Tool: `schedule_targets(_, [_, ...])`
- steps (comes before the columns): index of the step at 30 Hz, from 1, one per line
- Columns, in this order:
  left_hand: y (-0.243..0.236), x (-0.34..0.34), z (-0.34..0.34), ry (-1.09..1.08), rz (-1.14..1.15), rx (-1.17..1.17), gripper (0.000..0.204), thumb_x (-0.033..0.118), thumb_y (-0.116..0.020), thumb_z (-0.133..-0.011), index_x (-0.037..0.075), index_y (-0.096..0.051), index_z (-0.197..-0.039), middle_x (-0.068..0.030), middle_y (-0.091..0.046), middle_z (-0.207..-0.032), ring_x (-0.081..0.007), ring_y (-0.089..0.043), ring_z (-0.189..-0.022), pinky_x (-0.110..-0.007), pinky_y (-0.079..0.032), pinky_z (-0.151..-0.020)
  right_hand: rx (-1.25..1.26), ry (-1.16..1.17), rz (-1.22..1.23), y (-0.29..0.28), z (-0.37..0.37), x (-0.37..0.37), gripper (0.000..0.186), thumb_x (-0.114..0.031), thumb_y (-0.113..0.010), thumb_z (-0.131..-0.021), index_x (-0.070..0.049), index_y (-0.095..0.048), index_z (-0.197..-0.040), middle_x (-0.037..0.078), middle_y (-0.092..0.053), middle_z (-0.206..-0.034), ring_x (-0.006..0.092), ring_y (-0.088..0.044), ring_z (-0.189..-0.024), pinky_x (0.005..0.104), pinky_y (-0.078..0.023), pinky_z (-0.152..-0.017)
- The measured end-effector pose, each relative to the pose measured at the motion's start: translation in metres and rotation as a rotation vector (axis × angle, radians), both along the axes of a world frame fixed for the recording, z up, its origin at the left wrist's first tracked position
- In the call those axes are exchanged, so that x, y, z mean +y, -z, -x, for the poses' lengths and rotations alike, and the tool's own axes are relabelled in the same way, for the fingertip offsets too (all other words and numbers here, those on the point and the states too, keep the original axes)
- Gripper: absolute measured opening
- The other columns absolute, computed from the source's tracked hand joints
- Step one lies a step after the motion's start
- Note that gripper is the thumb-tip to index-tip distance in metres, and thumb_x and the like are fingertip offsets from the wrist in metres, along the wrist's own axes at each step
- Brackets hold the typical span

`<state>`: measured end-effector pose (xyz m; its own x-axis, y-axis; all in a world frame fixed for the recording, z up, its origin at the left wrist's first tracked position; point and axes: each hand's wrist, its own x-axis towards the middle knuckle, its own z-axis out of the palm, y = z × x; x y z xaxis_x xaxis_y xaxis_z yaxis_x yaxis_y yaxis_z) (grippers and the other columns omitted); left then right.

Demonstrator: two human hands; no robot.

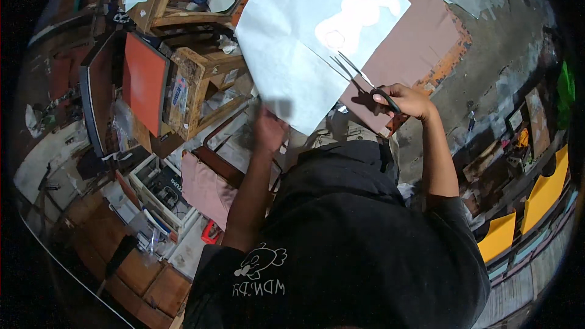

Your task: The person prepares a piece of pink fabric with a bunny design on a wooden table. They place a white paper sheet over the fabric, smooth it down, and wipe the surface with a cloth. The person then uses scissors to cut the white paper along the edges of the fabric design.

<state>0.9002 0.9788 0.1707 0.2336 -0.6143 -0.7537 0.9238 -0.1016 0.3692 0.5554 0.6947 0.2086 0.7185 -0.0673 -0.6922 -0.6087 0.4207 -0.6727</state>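
A large white sheet lies over a brownish-pink padded board or tabletop with worn orange edges. A brighter white rabbit-shaped figure shows on its far right part. In my right hand are scissors with black handles, fingers in the loops. Their metal blades point up and left over the sheet, below the rabbit, with dark shadows beside them. My left hand is at the sheet's lower left edge, fingers curled against it; part of the fingers is hidden or blurred.
Left of the sheet stand a wooden frame and an orange panel. A pink cloth and a white crate of tools lie lower left. Yellow sheets hang at the far right, beyond the stained concrete floor.
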Motion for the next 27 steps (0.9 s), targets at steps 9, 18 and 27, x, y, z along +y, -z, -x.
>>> schedule_targets(9, [-0.028,-0.080,-0.077,0.242,-0.233,-0.495,0.062,0.017,-0.069,-0.096,0.002,-0.040,-0.149,-0.0143,-0.052,-0.144,-0.0310,-0.053,-0.131,-0.047,-0.046,-0.108,-0.011,0.247,-0.030,-0.027,-0.012,0.028,0.052,-0.058,-0.065,-0.096,-0.007,-0.069,-0.089,-0.004,-0.055,-0.063,0.0068,-0.051,-0.056,0.0248,-0.039,-0.050])
schedule_targets(18, [-0.007,-0.055,-0.087,0.548,-0.199,-0.427,0.053,0.006,-0.064,-0.098,0.004,-0.038,-0.145,-0.0142,-0.051,-0.139,-0.0296,-0.056,-0.124,-0.046,-0.055,-0.091,0.112,0.670,-0.029,-0.018,-0.086,0.117,0.054,-0.062,-0.060,-0.097,-0.009,-0.066,-0.088,-0.001,-0.057,-0.068,0.0049,-0.046,-0.054,0.0233,-0.032,-0.046])
schedule_targets(27, [0.014,-0.079,-0.181,0.386,0.024,-0.193,0.061,0.046,-0.065,-0.097,0.015,-0.041,-0.145,-0.0102,-0.050,-0.145,-0.0278,-0.052,-0.130,-0.046,-0.046,-0.098,0.193,0.986,-0.137,-0.030,-0.203,0.198,0.066,-0.073,-0.059,-0.091,-0.006,-0.064,-0.092,0.001,-0.058,-0.068,0.0060,-0.044,-0.051,0.0219,-0.029,-0.045])
